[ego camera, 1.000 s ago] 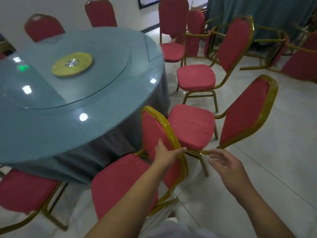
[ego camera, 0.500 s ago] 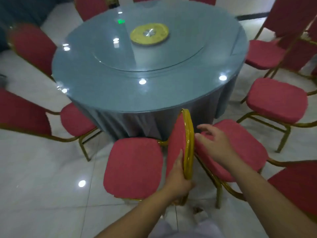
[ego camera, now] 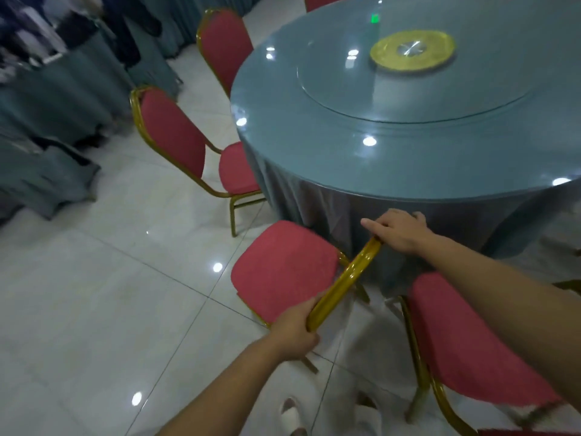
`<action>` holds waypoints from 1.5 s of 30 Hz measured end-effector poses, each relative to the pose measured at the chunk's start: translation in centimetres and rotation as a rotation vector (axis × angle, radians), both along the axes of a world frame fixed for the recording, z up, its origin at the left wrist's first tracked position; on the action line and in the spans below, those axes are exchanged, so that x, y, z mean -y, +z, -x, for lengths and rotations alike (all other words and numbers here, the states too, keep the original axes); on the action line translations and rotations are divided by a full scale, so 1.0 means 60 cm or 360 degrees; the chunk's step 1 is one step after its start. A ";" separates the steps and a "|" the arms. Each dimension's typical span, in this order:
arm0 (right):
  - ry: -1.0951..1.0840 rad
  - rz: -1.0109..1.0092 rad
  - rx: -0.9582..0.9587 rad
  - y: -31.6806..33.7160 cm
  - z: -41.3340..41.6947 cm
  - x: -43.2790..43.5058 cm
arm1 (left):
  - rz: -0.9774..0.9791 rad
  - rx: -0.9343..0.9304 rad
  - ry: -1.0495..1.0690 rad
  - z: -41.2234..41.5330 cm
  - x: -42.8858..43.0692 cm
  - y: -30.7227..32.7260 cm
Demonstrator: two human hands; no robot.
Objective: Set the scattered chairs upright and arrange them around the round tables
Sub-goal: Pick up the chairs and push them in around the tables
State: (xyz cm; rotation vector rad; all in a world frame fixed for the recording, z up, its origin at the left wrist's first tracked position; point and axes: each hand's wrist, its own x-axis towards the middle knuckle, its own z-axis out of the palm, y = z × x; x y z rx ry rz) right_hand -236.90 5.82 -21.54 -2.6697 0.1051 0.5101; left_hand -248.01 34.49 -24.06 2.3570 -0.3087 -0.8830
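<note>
A red-cushioned chair (ego camera: pixel 284 270) with a gold frame stands upright at the near edge of the round table (ego camera: pixel 408 146), which wears a blue-grey cloth and a glass turntable. I look down on the top rail of its back. My left hand (ego camera: pixel 294 330) grips the near end of that rail. My right hand (ego camera: pixel 397 229) holds the far end, with the index finger stretched out toward the tablecloth. Another red chair (ego camera: pixel 471 347) stands close on the right, its seat beside my right forearm.
Two more red chairs (ego camera: pixel 176 140) (ego camera: pixel 224 42) stand at the table's left side. Further cloth-draped tables (ego camera: pixel 56 89) fill the far left. A yellow disc (ego camera: pixel 412 50) lies at the turntable's centre. Glossy white tiles cover the floor at lower left.
The view has swung left around the table. My right hand has come down onto the far end of the chair's back rail, so both hands now hold it.
</note>
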 end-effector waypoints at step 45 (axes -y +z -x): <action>-0.0068 0.0066 -0.0194 -0.034 0.052 -0.377 | -0.0005 -0.0117 -0.0685 -0.303 -0.515 0.022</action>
